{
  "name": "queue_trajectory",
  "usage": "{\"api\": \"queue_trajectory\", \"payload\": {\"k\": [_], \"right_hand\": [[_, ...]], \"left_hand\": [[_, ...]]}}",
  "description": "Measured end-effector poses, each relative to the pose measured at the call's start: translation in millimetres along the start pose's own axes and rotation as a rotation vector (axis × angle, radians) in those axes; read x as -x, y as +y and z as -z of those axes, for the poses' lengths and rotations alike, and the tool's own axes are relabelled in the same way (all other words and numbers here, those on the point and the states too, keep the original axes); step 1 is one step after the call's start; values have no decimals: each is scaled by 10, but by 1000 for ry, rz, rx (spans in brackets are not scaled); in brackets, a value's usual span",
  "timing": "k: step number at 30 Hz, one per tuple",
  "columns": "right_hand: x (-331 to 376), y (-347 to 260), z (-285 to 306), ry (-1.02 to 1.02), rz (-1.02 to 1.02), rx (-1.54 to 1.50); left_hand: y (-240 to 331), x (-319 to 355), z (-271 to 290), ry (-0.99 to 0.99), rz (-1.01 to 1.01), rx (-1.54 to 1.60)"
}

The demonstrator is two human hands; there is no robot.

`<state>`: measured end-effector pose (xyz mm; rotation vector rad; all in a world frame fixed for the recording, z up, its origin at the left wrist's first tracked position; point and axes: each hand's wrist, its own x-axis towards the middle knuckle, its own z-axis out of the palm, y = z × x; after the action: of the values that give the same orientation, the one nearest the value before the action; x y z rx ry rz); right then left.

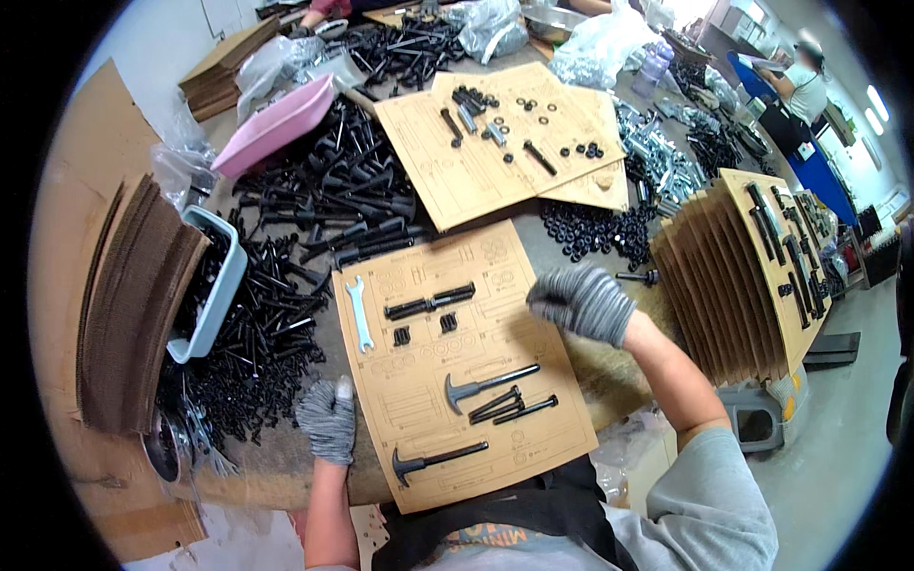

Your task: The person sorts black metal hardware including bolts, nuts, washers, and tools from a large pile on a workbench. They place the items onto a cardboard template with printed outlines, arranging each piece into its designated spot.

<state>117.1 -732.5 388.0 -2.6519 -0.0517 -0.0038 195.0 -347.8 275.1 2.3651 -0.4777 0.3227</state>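
Observation:
A printed cardboard sheet (562, 419) lies in front of me, its near edge against my body. On it are a light-blue open-end wrench (359, 314), a row of black bolts (428, 302), two small clusters of black hardware (448, 324), several black bolts (526, 409) and two black T-headed parts, an upper one (466, 390) and a lower one (424, 464). My left hand (327, 421), in a grey glove, rests at the sheet's left edge, fingers loosely extended. My gloved right hand (583, 303) is closed over its upper right edge; anything within the fingers is hidden.
Black T-headed parts (324, 171) and bolts (271, 314) lie heaped beyond and left, near a pink tray (276, 124) and blue bin (233, 285). Farther back, another cardboard sheet (419, 171) carries hardware. Black nuts (590, 233) and stacked cardboard (705, 285) lie right. A person (807, 90) is beyond.

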Motion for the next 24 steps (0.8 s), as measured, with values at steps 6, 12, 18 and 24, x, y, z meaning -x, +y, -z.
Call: {"api": "queue_trajectory", "payload": {"k": [6,12,18,24], "right_hand": [[-1217,468,528,387,-174,68],[-2680,939,527,350,-334,274],[-3309,944,536,236,-412,396],[-3561,835,695,78,-480,442]], "left_hand": [[-4,-9,-3,-29,-1,-41],[46,-43,-2,-30,-6,-45],[-35,0,25,-103,-27,-130],[-11,-2,27,-103,-2,-108]]}}
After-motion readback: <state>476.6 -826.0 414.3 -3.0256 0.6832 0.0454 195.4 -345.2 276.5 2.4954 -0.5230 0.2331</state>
